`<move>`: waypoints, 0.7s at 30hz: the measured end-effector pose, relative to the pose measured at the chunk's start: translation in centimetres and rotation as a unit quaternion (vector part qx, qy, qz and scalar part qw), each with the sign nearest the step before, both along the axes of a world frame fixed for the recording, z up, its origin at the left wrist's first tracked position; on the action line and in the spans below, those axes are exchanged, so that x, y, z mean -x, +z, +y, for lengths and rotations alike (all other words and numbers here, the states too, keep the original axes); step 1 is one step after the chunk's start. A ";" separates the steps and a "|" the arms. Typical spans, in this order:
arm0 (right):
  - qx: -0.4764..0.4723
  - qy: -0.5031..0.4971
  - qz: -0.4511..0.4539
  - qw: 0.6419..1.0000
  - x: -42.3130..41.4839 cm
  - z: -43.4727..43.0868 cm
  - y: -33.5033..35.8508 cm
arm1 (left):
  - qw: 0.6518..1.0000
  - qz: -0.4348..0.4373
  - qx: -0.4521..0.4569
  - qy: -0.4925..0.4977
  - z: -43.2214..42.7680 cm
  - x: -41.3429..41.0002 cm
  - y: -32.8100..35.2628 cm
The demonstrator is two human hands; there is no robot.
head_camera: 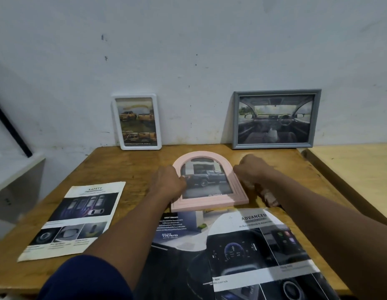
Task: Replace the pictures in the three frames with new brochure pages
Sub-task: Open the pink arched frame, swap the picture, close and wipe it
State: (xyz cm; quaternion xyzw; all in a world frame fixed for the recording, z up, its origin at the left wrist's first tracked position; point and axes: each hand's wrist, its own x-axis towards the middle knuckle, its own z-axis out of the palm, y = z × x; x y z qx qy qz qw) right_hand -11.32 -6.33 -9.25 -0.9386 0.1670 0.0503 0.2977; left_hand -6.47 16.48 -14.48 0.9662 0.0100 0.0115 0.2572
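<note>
A pink arched frame [210,200] with a dark pickup picture stands tilted at the table's middle, held on both sides. My left hand [168,182] grips its left edge. My right hand [252,171] is closed at its right edge. A white frame [136,146] with a picture of orange trucks leans on the wall at the back left. A grey frame [275,146] showing a car interior leans at the back right. A "Safety" brochure page [73,219] lies at the left. Dark brochure pages [242,252] headed "Advanced" lie in front of the pink frame.
The wooden table [127,167] butts against a stained white wall. A lighter table [350,167] adjoins on the right. A white shelf [12,172] stands to the left. A small pale object [269,198] lies under my right wrist.
</note>
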 end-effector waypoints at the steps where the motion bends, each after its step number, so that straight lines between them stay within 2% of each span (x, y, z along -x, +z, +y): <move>1: -0.014 -0.004 0.013 1.000 -0.4 0.9 -0.1 | 1.000 0.011 0.022 0.001 -0.1 0.0 0.1; 12: -0.156 -0.119 0.021 0.980 -2.0 1.8 -0.8 | 0.996 0.027 0.079 0.037 -0.6 -0.5 0.3; 16: -0.178 -0.103 -0.029 0.978 -2.4 0.9 -0.1 | 0.972 0.065 0.220 0.048 0.0 -1.2 1.0; 19: -0.192 -0.055 -0.112 0.974 -2.7 0.3 1.2 | 0.933 0.086 0.344 0.055 0.3 -1.8 2.3; 21: -0.187 -0.031 -0.178 0.966 -3.0 0.0 2.3 | 0.913 0.066 0.398 0.056 0.3 -2.4 3.1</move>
